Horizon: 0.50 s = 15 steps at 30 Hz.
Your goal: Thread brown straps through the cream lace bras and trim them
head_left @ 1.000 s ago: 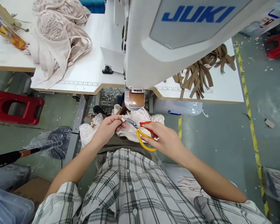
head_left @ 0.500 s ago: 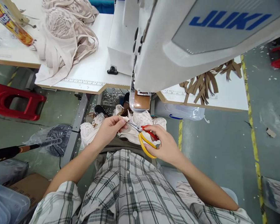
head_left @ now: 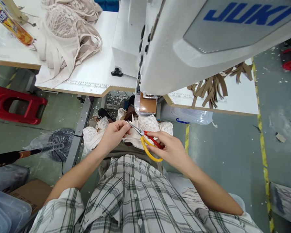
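My right hand [head_left: 171, 149] grips scissors [head_left: 145, 139] with one red and one yellow handle; the blades point up-left toward my left hand. My left hand [head_left: 113, 133] pinches the edge of a pale lace garment [head_left: 145, 127] that lies bunched on my lap, fingertips right at the scissor tips. Both hands work just below the front end of a white JUKI sewing machine [head_left: 184, 42], whose brown-plated end [head_left: 145, 105] hangs above the garment.
On the white table [head_left: 99, 74], a heap of beige lace garments [head_left: 65, 35] lies left of the machine and brown strap pieces [head_left: 213, 87] lie right of it. A red stool [head_left: 12, 105] and a bagged black object [head_left: 55, 142] stand on the floor at left.
The scissors and my right hand have shifted slightly left and down, the tips staying at my left fingers. The view has tilted a little; my left hand keeps its pinch.
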Each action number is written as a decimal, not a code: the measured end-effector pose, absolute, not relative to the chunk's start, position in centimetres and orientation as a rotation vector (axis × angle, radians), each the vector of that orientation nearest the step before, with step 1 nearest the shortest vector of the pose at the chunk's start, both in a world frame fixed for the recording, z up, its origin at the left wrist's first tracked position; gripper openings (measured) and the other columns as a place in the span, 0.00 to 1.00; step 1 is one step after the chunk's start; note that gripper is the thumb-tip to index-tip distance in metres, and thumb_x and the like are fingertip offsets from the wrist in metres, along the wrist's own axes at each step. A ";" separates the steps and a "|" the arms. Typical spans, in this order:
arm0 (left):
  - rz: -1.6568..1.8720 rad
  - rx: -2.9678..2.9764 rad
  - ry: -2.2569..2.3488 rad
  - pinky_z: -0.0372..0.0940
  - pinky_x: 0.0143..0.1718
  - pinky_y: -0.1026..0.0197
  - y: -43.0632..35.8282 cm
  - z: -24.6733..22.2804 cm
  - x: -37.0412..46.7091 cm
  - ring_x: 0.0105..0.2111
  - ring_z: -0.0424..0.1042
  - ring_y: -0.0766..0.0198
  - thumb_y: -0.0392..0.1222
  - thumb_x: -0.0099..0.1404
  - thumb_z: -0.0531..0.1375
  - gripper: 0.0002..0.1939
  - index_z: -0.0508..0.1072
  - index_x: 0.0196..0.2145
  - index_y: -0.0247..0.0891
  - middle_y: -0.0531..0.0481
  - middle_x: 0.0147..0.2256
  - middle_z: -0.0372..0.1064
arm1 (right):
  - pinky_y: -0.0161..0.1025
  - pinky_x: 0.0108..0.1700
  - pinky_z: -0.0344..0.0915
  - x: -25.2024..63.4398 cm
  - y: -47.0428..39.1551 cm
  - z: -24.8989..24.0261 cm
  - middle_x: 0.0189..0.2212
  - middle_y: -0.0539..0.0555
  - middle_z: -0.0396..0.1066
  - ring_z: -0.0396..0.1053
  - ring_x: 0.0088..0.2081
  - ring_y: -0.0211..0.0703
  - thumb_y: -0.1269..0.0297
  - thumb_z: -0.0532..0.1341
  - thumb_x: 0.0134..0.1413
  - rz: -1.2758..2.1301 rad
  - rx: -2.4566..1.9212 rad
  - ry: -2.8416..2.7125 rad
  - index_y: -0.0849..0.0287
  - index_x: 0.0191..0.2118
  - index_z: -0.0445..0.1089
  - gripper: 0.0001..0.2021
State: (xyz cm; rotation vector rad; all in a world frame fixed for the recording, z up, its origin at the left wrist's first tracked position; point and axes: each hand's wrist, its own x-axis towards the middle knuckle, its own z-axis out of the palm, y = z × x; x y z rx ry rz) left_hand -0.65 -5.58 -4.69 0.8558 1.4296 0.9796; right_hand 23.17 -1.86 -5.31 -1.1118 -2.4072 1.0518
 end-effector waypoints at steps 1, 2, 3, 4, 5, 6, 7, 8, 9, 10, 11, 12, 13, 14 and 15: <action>1.003 0.835 1.421 0.58 0.27 0.65 -5.6 -4.9 -0.5 0.23 0.61 0.70 0.53 0.65 0.61 0.18 0.72 0.25 0.36 0.52 0.25 0.68 | 0.40 0.36 0.72 23.5 -2.1 -5.2 0.42 0.52 0.77 0.75 0.37 0.43 0.59 0.63 0.60 1.057 -1.133 -2.400 0.51 0.53 0.71 0.15; 1.038 0.800 1.406 0.57 0.27 0.65 -5.7 -5.1 -0.4 0.23 0.60 0.70 0.52 0.64 0.61 0.17 0.71 0.25 0.36 0.53 0.24 0.67 | 0.40 0.34 0.71 24.0 -2.3 -5.2 0.42 0.52 0.77 0.74 0.35 0.42 0.59 0.63 0.60 1.062 -1.161 -2.385 0.50 0.52 0.71 0.15; 1.080 0.751 1.381 0.56 0.27 0.65 -5.8 -5.2 -0.3 0.23 0.60 0.70 0.52 0.64 0.61 0.17 0.71 0.25 0.36 0.54 0.24 0.66 | 0.39 0.32 0.71 24.5 -2.4 -5.1 0.41 0.52 0.76 0.74 0.32 0.42 0.59 0.63 0.60 1.064 -1.200 -2.364 0.50 0.52 0.72 0.14; 1.124 0.695 1.349 0.55 0.27 0.65 -5.9 -5.4 -0.2 0.23 0.59 0.71 0.51 0.64 0.61 0.16 0.70 0.26 0.36 0.54 0.23 0.64 | 0.39 0.30 0.70 25.1 -2.5 -5.0 0.40 0.52 0.76 0.73 0.30 0.41 0.58 0.63 0.60 1.059 -1.244 -2.341 0.49 0.51 0.72 0.14; 1.164 0.639 1.313 0.54 0.26 0.66 -5.9 -5.5 -0.1 0.23 0.58 0.71 0.50 0.64 0.62 0.15 0.70 0.26 0.37 0.55 0.22 0.63 | 0.39 0.29 0.69 25.8 -2.3 -4.8 0.39 0.51 0.76 0.72 0.28 0.40 0.58 0.63 0.59 1.044 -1.292 -2.324 0.48 0.51 0.73 0.14; 1.192 0.590 1.275 0.53 0.26 0.66 -5.9 -5.6 0.0 0.23 0.57 0.71 0.49 0.63 0.62 0.15 0.69 0.26 0.37 0.56 0.21 0.60 | 0.39 0.28 0.69 26.5 -1.8 -4.7 0.38 0.51 0.76 0.71 0.27 0.40 0.57 0.64 0.59 1.012 -1.342 -2.309 0.48 0.50 0.73 0.14; 1.208 0.552 1.243 0.52 0.26 0.66 -6.0 -5.7 0.1 0.22 0.56 0.71 0.49 0.63 0.62 0.14 0.69 0.26 0.37 0.57 0.21 0.59 | 0.40 0.27 0.69 27.2 -0.9 -4.5 0.37 0.51 0.76 0.70 0.26 0.40 0.55 0.64 0.58 0.962 -1.402 -2.300 0.47 0.49 0.74 0.14; 1.212 0.525 1.220 0.51 0.25 0.66 -5.9 -5.7 0.1 0.22 0.55 0.72 0.49 0.62 0.62 0.14 0.69 0.26 0.37 0.58 0.21 0.57 | 0.41 0.28 0.69 27.8 0.3 -4.3 0.36 0.52 0.76 0.70 0.26 0.41 0.54 0.64 0.58 0.885 -1.475 -2.298 0.47 0.49 0.74 0.14; 1.208 0.509 1.204 0.51 0.25 0.66 -5.9 -5.7 0.2 0.21 0.54 0.72 0.49 0.62 0.62 0.14 0.70 0.27 0.36 0.58 0.20 0.56 | 0.42 0.29 0.68 28.3 2.0 -4.1 0.35 0.53 0.76 0.70 0.26 0.42 0.53 0.64 0.58 0.776 -1.556 -2.303 0.48 0.50 0.75 0.15; 1.205 0.501 1.195 0.51 0.25 0.65 -5.8 -5.7 0.3 0.21 0.53 0.72 0.49 0.62 0.62 0.13 0.71 0.27 0.36 0.58 0.20 0.55 | 0.43 0.31 0.68 28.7 3.9 -3.8 0.35 0.54 0.76 0.71 0.28 0.45 0.53 0.63 0.58 0.642 -1.630 -2.310 0.49 0.50 0.75 0.16; 1.200 0.502 1.192 0.51 0.25 0.65 -5.6 -5.6 0.3 0.21 0.54 0.72 0.49 0.62 0.62 0.13 0.72 0.28 0.36 0.58 0.21 0.56 | 0.45 0.33 0.68 28.9 5.9 -3.6 0.36 0.56 0.76 0.73 0.32 0.48 0.54 0.63 0.59 0.489 -1.685 -2.323 0.51 0.52 0.74 0.17; 1.191 0.517 1.195 0.53 0.26 0.65 -5.5 -5.5 0.3 0.22 0.55 0.71 0.49 0.63 0.62 0.13 0.72 0.29 0.36 0.57 0.21 0.57 | 0.46 0.36 0.68 29.0 7.8 -3.3 0.39 0.59 0.76 0.74 0.37 0.51 0.55 0.62 0.60 0.331 -1.700 -2.342 0.54 0.53 0.74 0.18; 1.179 0.547 1.203 0.54 0.27 0.65 -5.3 -5.2 0.3 0.23 0.57 0.71 0.50 0.64 0.61 0.14 0.72 0.29 0.36 0.56 0.22 0.59 | 0.48 0.41 0.68 28.9 9.4 -3.0 0.44 0.63 0.75 0.73 0.45 0.55 0.58 0.62 0.60 0.200 -1.672 -2.372 0.57 0.54 0.73 0.18; 1.155 0.595 1.214 0.56 0.28 0.65 -5.1 -4.8 0.2 0.25 0.60 0.70 0.51 0.65 0.60 0.15 0.72 0.28 0.36 0.55 0.23 0.61 | 0.50 0.46 0.67 28.5 10.5 -2.7 0.48 0.66 0.74 0.71 0.50 0.58 0.59 0.61 0.61 0.080 -1.620 -2.383 0.60 0.55 0.72 0.19; 1.114 0.652 1.226 0.58 0.30 0.65 -4.9 -4.3 0.1 0.26 0.62 0.69 0.51 0.66 0.58 0.17 0.72 0.27 0.36 0.53 0.24 0.64 | 0.51 0.50 0.66 27.9 11.0 -2.5 0.51 0.68 0.72 0.69 0.54 0.60 0.59 0.61 0.62 -0.005 -1.554 -2.371 0.62 0.56 0.71 0.20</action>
